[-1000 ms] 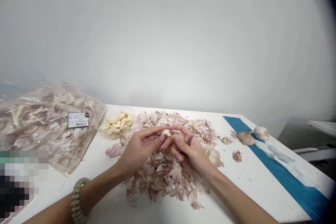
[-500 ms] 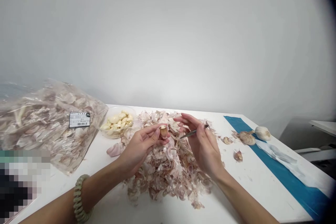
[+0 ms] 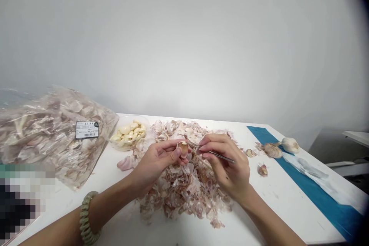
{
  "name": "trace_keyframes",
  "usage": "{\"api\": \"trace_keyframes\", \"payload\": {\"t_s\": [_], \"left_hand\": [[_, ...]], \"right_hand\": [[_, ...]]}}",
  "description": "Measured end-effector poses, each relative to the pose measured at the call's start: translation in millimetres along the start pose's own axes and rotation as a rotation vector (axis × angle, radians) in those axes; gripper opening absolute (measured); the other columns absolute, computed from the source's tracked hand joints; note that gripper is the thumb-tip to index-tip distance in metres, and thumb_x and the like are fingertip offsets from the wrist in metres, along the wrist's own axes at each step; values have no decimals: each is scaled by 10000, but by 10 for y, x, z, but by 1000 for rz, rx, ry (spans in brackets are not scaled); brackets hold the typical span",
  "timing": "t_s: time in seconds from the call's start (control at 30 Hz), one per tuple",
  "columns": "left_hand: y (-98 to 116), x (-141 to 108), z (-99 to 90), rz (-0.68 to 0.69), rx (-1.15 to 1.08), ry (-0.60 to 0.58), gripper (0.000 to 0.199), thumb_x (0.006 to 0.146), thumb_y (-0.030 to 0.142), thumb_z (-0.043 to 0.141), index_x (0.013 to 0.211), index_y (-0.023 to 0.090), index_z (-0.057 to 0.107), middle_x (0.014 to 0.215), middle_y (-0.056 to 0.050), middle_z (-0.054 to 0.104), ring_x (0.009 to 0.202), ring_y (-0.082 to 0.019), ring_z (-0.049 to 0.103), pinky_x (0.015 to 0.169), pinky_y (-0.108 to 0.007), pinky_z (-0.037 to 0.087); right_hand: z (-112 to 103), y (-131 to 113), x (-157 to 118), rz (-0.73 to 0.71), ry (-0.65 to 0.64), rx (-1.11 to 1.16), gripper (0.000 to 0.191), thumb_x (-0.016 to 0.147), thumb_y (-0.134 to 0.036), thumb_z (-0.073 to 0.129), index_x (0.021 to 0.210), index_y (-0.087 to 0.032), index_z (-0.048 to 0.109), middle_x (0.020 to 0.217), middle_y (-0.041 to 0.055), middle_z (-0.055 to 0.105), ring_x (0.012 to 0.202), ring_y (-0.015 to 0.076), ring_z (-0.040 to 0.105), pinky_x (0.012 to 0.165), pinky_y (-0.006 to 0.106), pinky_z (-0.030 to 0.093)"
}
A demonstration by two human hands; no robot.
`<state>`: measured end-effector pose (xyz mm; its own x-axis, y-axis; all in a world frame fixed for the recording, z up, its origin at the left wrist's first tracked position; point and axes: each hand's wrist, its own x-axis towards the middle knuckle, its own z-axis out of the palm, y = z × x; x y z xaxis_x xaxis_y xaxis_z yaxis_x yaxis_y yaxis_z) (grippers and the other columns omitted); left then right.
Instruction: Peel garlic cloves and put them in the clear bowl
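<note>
A garlic clove (image 3: pixel 183 148) with brownish skin and a pale end is pinched in the fingers of my left hand (image 3: pixel 154 163). My right hand (image 3: pixel 227 159) grips a thin metal tool (image 3: pixel 220 156), its handle pointing to the lower right and its tip close to the clove. Whether the tip touches the clove I cannot tell. Beneath both hands spreads a big heap of garlic skins (image 3: pixel 184 196). Left of the heap, a clear round bowl (image 3: pixel 122 147) holds several peeled cloves.
A clear labelled bag (image 3: pixel 57 134) full of skins lies at the left. On the right are a loose clove (image 3: pixel 262 170), a garlic bulb (image 3: pixel 290 145), a partly broken bulb (image 3: pixel 271 150) and a blue strip (image 3: pixel 305 184) on the white table (image 3: pixel 276 207). A wall stands behind.
My right hand has turned and closed its fingers around the tool, bringing the tip toward the clove. My left hand, still with the clove, has shifted slightly right.
</note>
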<state>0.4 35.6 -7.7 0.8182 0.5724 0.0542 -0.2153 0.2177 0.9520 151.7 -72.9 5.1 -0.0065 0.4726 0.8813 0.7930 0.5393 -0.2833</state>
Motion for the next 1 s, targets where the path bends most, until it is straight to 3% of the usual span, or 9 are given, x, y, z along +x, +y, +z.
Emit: {"api": "trace_keyframes", "payload": {"t_s": [0.23, 0.43, 0.8, 1.0], "left_hand": [[-37, 12, -24, 20, 8, 35, 309, 780, 299, 673, 1073, 201, 671, 904, -43, 710, 734, -119, 608, 731, -246, 463], [-33, 0, -22, 8, 30, 39, 347, 758, 313, 692, 1077, 176, 670, 774, -33, 701, 718, -132, 610, 722, -251, 463], [-34, 5, -17, -19, 62, 16, 375, 744, 307, 702, 1092, 173, 665, 824, -55, 722, 738, -159, 639, 751, -301, 492], [-6, -6, -4, -11, 82, 6, 328, 743, 290, 705, 1052, 182, 685, 757, -30, 713, 697, -138, 631, 729, -273, 501]], "right_hand": [[-32, -27, -27, -48, 3, -56, 396, 784, 5, 582, 1100, -235, 583, 967, 35, 677, 912, 156, 651, 777, 301, 564], [-56, -35, -73, -94, 13, -105, 549, 775, 31, 580, 1211, -301, 553, 1006, 16, 700, 896, 158, 676, 742, 292, 596], [-64, -30, -73, -74, -67, -66, 543, 779, 34, 555, 1210, -296, 551, 1040, 34, 693, 935, 166, 670, 753, 302, 597], [-55, -16, -46, -93, -60, -46, 440, 790, 11, 576, 1140, -256, 579, 970, 38, 698, 900, 146, 666, 733, 286, 579]]}}
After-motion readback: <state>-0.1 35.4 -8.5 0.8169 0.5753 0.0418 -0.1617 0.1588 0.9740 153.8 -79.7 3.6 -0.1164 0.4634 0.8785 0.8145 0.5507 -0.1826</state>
